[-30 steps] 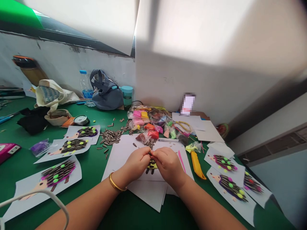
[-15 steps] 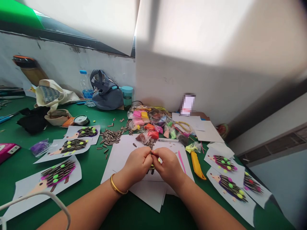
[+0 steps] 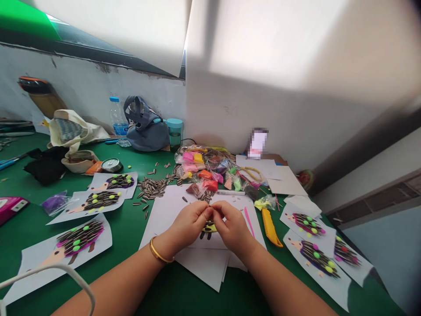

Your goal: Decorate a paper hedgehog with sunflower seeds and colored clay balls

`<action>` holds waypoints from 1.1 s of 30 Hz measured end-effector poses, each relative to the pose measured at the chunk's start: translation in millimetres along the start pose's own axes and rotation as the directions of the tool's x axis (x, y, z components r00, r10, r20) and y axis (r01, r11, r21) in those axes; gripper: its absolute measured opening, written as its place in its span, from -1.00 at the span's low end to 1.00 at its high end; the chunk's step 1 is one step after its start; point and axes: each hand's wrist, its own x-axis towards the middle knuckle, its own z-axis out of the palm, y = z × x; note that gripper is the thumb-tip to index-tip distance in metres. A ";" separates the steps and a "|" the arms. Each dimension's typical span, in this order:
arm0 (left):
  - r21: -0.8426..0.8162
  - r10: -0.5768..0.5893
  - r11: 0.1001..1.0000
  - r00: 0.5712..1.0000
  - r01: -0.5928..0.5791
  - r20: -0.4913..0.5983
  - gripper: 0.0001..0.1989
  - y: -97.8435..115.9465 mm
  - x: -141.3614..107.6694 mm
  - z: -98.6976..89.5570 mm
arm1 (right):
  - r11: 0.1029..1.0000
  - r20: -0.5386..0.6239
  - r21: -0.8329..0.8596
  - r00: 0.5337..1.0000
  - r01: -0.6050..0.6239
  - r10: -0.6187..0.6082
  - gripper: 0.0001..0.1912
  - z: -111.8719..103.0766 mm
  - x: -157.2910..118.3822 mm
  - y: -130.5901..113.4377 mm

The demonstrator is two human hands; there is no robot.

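Over white paper (image 3: 162, 215) | 2 hands (image 3: 189, 224) (image 3: 234, 226) pinched narrow, contents unclear | yellow clay (image 3: 209, 227) more exposed than before

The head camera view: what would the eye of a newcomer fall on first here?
Probably on the left hand and right hand, their fingers close together above a yellow shape at the centre. Just behind them, the bright clay packets in pink, red and yellow stand out. Hedgehog pictures with dark spines lie on the green table, at both sides.
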 end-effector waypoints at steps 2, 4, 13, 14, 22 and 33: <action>0.025 0.009 1.000 1.000 -0.009 0.007 -0.68 0.6 0.8 -0.9 | 0.998 0.011 0.044 0.999 -0.039 0.039 -0.81 0.9 0.2 -0.2; 0.069 0.020 0.997 1.000 -0.020 0.006 -0.70 2.1 1.0 -2.0 | 0.996 0.028 0.067 0.998 -0.062 0.061 -0.73 1.7 0.0 -0.4; 0.426 0.038 0.905 0.996 0.002 -0.084 -0.66 -13.0 9.7 -29.4 | 0.945 -0.073 -0.229 0.972 -0.235 0.224 -0.78 -22.6 10.8 31.9; 0.449 0.002 0.893 0.997 0.033 -0.077 -0.68 -17.5 11.1 -33.1 | 0.916 -0.059 -0.300 0.963 -0.267 0.262 -0.79 -25.9 12.9 38.0; 0.575 -0.129 0.813 0.991 0.095 0.019 -0.82 -33.7 12.5 -42.6 | 0.809 0.031 -0.507 0.932 -0.298 0.362 -0.88 -31.7 17.7 53.9; 0.622 -0.008 0.783 1.000 -0.005 0.018 -0.79 -34.6 13.5 -42.3 | 0.891 0.096 -0.418 0.966 -0.178 0.238 -0.73 -29.9 17.2 56.7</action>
